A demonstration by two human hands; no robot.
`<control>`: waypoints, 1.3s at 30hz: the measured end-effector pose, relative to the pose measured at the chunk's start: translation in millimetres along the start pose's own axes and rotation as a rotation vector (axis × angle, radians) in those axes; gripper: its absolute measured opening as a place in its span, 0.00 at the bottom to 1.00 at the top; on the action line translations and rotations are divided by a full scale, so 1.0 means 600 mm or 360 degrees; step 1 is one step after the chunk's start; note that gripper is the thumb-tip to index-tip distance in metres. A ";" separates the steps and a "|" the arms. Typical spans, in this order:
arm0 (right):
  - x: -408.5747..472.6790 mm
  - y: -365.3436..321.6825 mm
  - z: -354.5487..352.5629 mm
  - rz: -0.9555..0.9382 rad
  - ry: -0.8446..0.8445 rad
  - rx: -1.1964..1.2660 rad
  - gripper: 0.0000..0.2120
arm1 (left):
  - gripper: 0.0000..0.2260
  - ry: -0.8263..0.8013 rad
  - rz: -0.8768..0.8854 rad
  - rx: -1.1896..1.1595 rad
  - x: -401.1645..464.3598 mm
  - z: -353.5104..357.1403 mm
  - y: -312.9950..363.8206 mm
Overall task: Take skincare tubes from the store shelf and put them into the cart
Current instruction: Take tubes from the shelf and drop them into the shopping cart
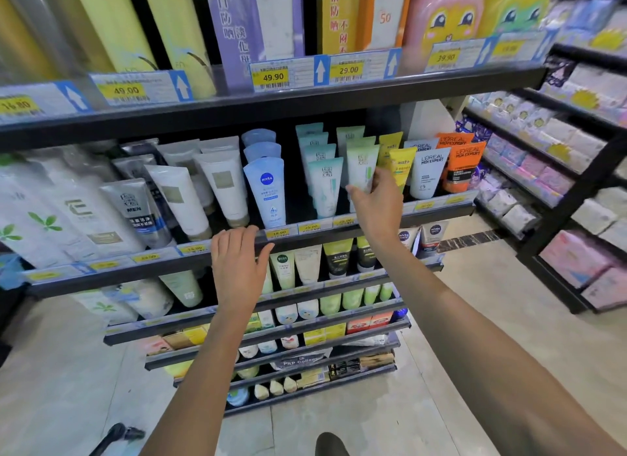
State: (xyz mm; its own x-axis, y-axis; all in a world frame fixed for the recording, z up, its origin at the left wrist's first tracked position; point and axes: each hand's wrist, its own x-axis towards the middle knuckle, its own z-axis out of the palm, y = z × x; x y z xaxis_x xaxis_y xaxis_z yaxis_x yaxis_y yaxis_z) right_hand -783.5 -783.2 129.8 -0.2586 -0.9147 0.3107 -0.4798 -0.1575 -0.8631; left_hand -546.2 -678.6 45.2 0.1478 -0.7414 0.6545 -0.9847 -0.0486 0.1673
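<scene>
On black shelf [339, 235], right hand [376, 202] around glossy green tube [362, 165].

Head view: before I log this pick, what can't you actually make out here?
- Cart: only a dark handle-like piece shows at the bottom edge; the rest is cut off.
- Light green tube: its lower end is hidden behind the right hand, which grips it.
- Small price labels on the shelf rail under the tubes: blurred, unreadable.
- Left hand rests on the rail; fingertips hidden beyond its edge.

Pale green skincare tube [362, 165], upright at front of its row on the store shelf [339, 233], pinched by right hand [378, 202]
</scene>
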 end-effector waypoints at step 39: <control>0.003 0.018 -0.023 -0.0089 -0.0164 -0.0298 0.15 | 0.17 -0.0109 -0.0107 0.0003 0.002 -0.017 0.017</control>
State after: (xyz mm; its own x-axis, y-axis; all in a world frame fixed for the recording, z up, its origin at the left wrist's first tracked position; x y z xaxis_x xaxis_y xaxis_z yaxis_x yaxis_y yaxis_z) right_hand -800.8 -781.7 126.4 -0.1450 -0.9411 0.3054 -0.6409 -0.1458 -0.7536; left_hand -555.3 -673.0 55.2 0.2069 -0.7806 0.5898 -0.9729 -0.1009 0.2078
